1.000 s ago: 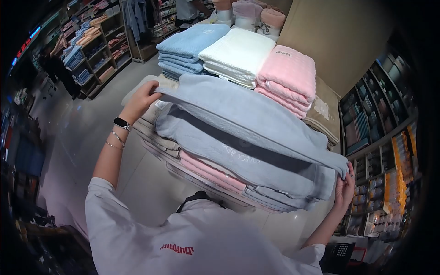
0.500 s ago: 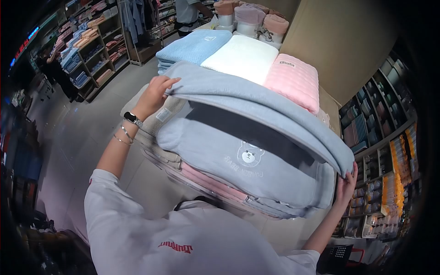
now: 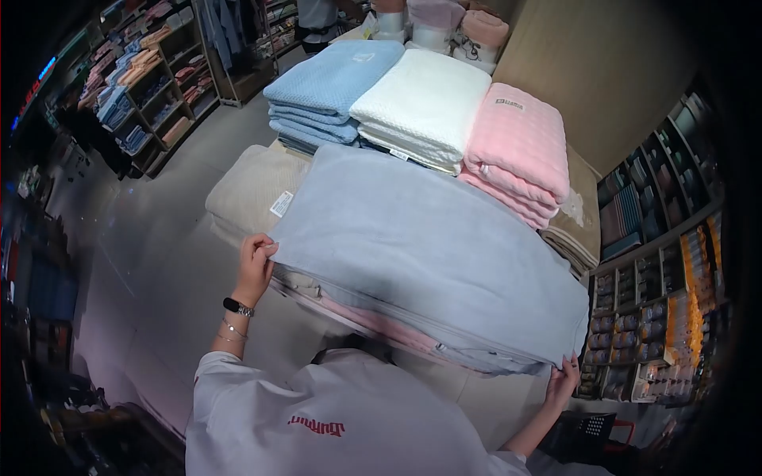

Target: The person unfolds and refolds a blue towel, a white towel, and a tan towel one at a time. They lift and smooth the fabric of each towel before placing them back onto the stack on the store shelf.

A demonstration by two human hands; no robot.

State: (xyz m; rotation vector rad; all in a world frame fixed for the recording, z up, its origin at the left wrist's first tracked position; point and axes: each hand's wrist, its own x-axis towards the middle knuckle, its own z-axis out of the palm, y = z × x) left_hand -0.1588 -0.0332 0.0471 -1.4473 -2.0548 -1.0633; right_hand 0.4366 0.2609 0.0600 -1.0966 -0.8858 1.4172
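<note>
A grey-blue towel [image 3: 429, 246] lies spread over a stack in front of me, its near edge pulled toward my body. My left hand [image 3: 255, 260] pinches its near left corner. At the near right corner, my right hand [image 3: 565, 379] grips the edge between thumb and fingers. Beneath the towel, edges of pink folded towels [image 3: 389, 327] show in the stack. The bear picture seen earlier is covered. A beige folded towel [image 3: 250, 190] with a white label lies beside the left end of the grey-blue towel.
Behind it stand folded stacks: blue [image 3: 333, 83], white [image 3: 425, 99] and pink [image 3: 520, 147]. A brown folded towel [image 3: 575, 230] lies at the right. Rolled towels [image 3: 432, 32] stand at the back. Shelves [image 3: 635, 317] line the right side; a person [image 3: 319, 20] stands at the back.
Both hands have come down and toward my body with the towel's edge. The raised fold now lies flat over the bear picture, and more of the stacks behind shows.
</note>
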